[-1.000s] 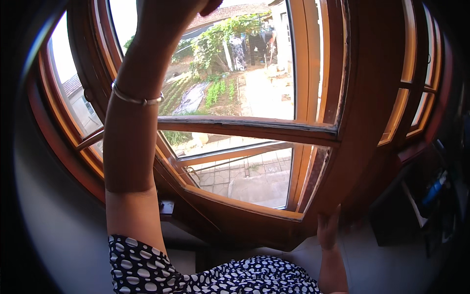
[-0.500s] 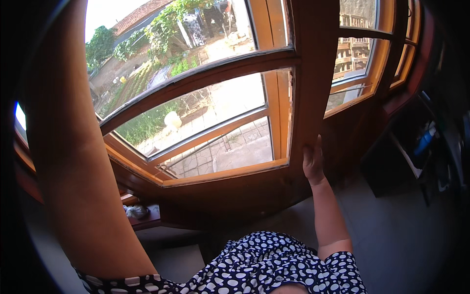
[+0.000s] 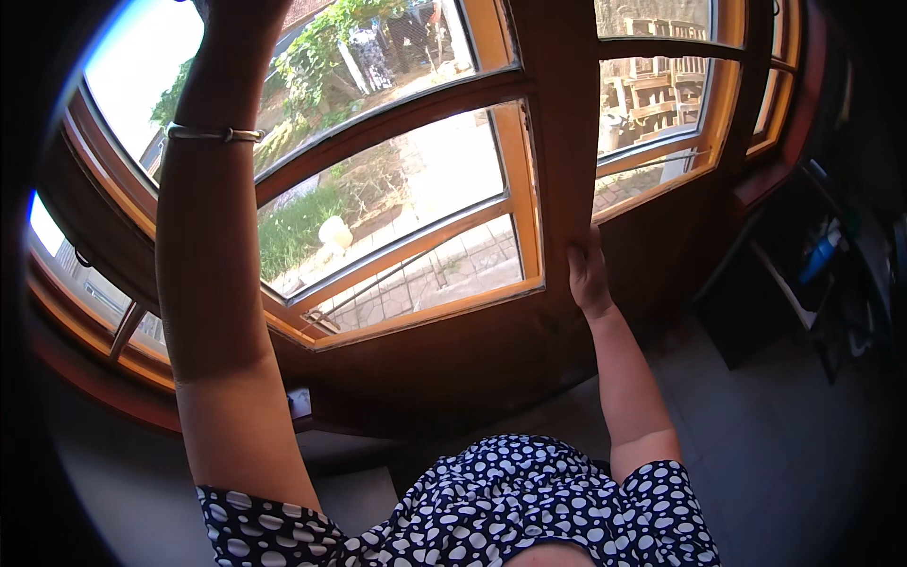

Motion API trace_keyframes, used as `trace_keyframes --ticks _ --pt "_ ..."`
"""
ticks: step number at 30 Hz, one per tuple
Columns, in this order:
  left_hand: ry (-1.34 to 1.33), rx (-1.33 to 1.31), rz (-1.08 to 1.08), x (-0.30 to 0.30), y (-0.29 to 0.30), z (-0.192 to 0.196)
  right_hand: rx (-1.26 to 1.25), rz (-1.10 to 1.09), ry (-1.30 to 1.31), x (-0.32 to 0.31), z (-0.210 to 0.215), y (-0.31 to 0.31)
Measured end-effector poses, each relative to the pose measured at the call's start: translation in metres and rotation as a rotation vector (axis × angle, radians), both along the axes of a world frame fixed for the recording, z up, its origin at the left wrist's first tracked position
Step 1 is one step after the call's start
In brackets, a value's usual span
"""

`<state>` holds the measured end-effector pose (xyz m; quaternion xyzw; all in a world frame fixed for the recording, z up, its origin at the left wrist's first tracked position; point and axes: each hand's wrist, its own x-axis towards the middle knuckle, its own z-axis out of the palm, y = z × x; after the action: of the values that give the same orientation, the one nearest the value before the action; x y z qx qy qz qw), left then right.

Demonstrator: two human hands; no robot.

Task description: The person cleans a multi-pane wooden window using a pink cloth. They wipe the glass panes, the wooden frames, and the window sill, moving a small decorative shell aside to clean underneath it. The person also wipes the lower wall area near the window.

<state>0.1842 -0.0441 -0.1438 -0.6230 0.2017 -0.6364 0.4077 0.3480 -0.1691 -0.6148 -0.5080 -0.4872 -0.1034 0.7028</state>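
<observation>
A brown wooden glazed door (image 3: 559, 142) stands in front of me, its glass panes divided by wooden bars. Low on its right upright, my right hand (image 3: 590, 282) grips the edge, the thumb on the near face and the fingers along the side. My left arm reaches up high across the left part of the door, a metal bangle (image 3: 215, 134) round the wrist. At the top edge of the picture my left hand (image 3: 236, 13) is mostly cut off. Its fingers, and whatever they touch, cannot be made out.
To the right are another glazed section (image 3: 657, 156) and a dark shelf unit (image 3: 756, 312) holding a blue object (image 3: 820, 257). More framed windows (image 3: 99, 293) line the left. Through the glass show a paved yard, plants and stacked wooden chairs. Grey tiles (image 3: 699, 416) cover the floor.
My left arm has shifted right in the picture, and its wrist and bangle now show. The door appears slightly further left, with my right hand still at its edge.
</observation>
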Motion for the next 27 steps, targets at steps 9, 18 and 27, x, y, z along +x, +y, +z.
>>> trace_keyframes --ticks 9,18,27 --pt "0.01 -0.077 0.153 -0.001 -0.016 -0.084 -0.002 0.022 -0.027 0.007 -0.002 -0.01" --pt "0.174 -0.237 0.191 -0.02 -0.048 -0.13 -0.017 0.148 0.028 -0.008 0.0 -0.017" --pt "0.398 -0.484 0.197 -0.044 -0.091 -0.17 -0.129 0.316 0.099 -0.006 0.012 -0.047"
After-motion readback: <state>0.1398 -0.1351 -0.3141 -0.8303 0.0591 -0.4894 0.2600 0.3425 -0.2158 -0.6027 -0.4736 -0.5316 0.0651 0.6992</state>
